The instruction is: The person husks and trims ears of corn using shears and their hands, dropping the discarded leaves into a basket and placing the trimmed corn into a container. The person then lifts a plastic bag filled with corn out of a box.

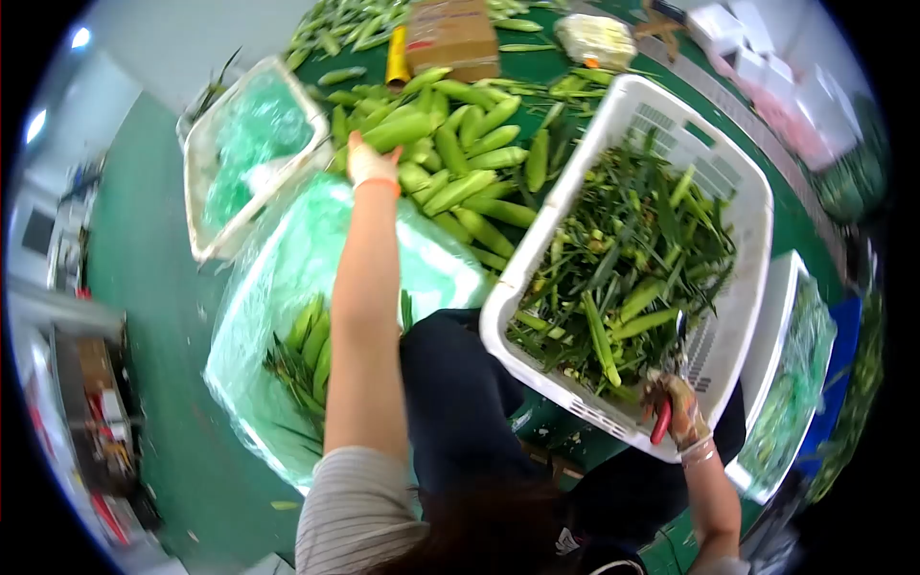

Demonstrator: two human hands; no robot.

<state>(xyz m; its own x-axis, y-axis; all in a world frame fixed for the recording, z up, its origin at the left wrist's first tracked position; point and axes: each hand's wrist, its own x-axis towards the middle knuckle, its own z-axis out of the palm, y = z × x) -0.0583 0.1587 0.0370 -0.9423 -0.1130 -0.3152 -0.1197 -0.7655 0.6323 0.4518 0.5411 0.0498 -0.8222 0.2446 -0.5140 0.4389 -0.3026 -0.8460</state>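
Observation:
My left hand (372, 161), arm stretched forward, has its fingers around the lower end of a green-husked ear of corn (401, 130) at the edge of a pile of corn (467, 182). My right hand (677, 407), in a stained glove, grips red-handled pruning shears (662, 422) over the near end of a white plastic crate (500, 309). Their blades point away from me, partly over the crate's side. Cut leaves and husk trimmings (623, 254) fill much of the crate. Below my left arm, several ears of corn (311, 350) lie in a box lined with green plastic (259, 297).
A white foam box (199, 206) holding green plastic film stands at the left. Behind the pile are a cardboard box (452, 38) and a yellow roll (397, 57). Another foam box (781, 331) with wrapped greens stands to the right of the crate.

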